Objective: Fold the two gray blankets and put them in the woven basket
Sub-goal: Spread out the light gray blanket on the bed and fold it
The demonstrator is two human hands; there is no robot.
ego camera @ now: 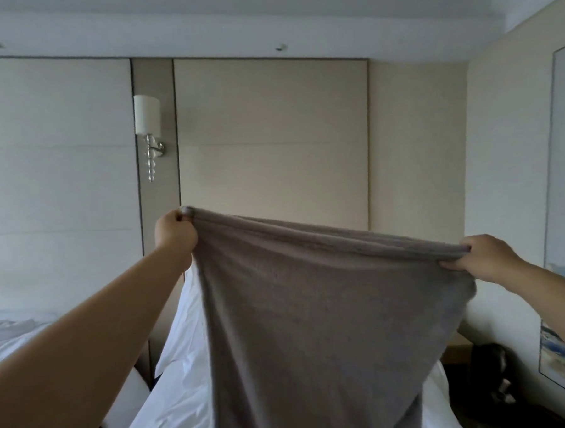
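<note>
A gray blanket hangs in the air in front of me, stretched between both hands above the bed. My left hand grips its upper left corner, raised higher. My right hand pinches the upper right corner, lower and farther right. The cloth narrows downward and runs out of the bottom of the view. No second blanket and no woven basket are in view.
A bed with white sheets and a propped pillow lies below the blanket. A second white bed is at the left. A wall lamp hangs on the padded wall. A dark object sits on a nightstand at the right.
</note>
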